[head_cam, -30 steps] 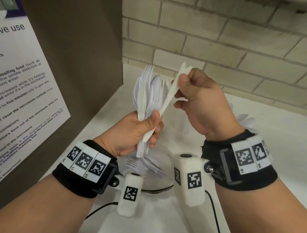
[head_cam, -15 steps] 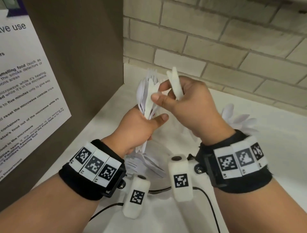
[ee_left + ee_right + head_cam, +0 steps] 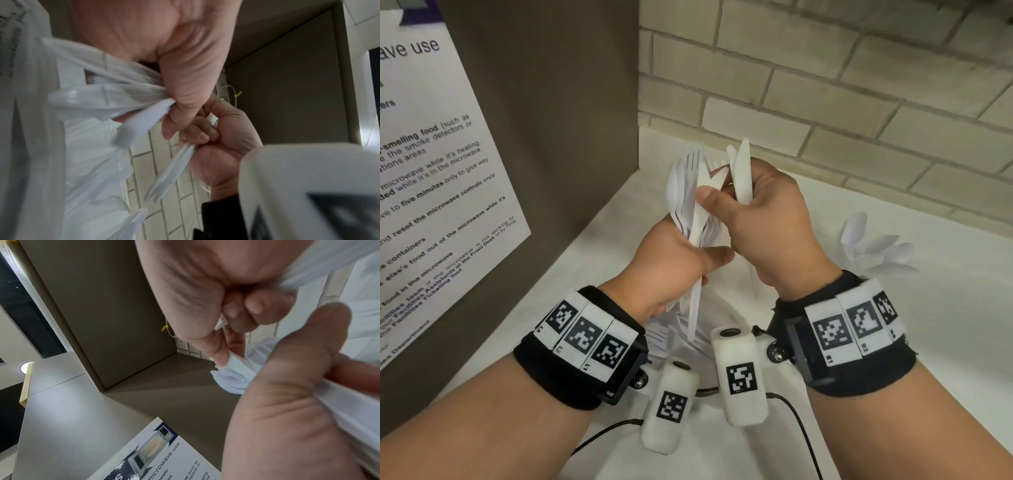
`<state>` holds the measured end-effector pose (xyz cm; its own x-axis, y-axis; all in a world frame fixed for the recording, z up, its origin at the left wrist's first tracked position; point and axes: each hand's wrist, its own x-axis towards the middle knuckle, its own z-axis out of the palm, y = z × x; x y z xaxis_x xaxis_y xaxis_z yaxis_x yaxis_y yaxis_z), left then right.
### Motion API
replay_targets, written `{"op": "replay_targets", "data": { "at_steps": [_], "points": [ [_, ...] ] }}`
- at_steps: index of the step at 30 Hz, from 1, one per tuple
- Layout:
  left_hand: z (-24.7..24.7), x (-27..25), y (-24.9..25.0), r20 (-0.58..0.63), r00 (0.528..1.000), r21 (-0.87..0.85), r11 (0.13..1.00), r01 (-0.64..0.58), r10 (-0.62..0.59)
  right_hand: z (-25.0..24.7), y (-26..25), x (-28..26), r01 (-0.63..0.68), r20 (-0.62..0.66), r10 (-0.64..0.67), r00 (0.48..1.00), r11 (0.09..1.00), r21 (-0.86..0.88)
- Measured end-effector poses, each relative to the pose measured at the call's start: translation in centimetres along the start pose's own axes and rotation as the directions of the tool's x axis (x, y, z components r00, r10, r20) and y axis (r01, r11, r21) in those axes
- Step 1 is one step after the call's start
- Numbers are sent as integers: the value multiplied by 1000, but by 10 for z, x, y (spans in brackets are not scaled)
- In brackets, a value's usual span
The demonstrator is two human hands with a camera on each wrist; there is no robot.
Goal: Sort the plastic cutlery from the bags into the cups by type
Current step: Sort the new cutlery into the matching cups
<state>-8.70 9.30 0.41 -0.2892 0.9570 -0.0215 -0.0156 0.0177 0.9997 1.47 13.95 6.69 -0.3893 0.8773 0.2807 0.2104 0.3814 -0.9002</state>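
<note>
My left hand (image 3: 681,263) grips a mixed bundle of white plastic cutlery (image 3: 688,192) by the handles, forks and spoons fanning upward. In the left wrist view the bundle (image 3: 107,97) juts out from under the curled fingers. My right hand (image 3: 763,219) holds white knives (image 3: 742,171) upright in its fist, seen from below as knives (image 3: 170,170). Its thumb (image 3: 710,199) presses on another knife (image 3: 700,219) that still sits in the bundle. A fan of spoons (image 3: 876,246) stands at the right; its cup is hidden behind my right wrist.
More forks (image 3: 671,329) lie in a white container under my hands. The white counter (image 3: 945,325) runs to a brick wall (image 3: 825,102) behind. A brown panel (image 3: 551,102) with a microwave notice (image 3: 431,171) closes the left side. Cables (image 3: 798,431) trail near my wrists.
My right hand drew a knife out of the bundle, turned it upright in its fist, and came back to the bundle. Its thumb now rests on another knife there.
</note>
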Motion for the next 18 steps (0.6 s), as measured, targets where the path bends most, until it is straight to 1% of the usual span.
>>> {"op": "replay_targets", "data": {
  "at_steps": [3, 7, 8, 10, 12, 14, 18],
  "points": [
    [1, -1, 0, 52, 999, -35, 999, -14, 15, -1, 0, 1, -28, 0, 28, 1000, 995, 99],
    [0, 0, -4, 52, 998, 4, 999, -34, 34, -9, -2, 6, -7, -55, 19, 998, 975, 222],
    [0, 1, -4, 54, 998, 10, 999, -46, 45, -11, -2, 6, -7, -39, 16, 999, 972, 234],
    [0, 1, -3, 54, 996, 16, 997, -78, 77, -11, -4, 4, -22, 33, 14, 999, 969, 244],
    [0, 1, -2, 46, 993, 23, 993, -112, 111, -9, -3, 1, -37, 89, 17, 996, 974, 223],
    [1, 1, -1, 51, 990, 20, 991, -136, 134, -7, 0, 1, -20, 82, 3, 997, 978, 208],
    [0, -2, 0, 105, 982, -38, 987, -153, 157, -5, 2, -3, 42, 84, -77, 994, 932, 360]
  ]
}}
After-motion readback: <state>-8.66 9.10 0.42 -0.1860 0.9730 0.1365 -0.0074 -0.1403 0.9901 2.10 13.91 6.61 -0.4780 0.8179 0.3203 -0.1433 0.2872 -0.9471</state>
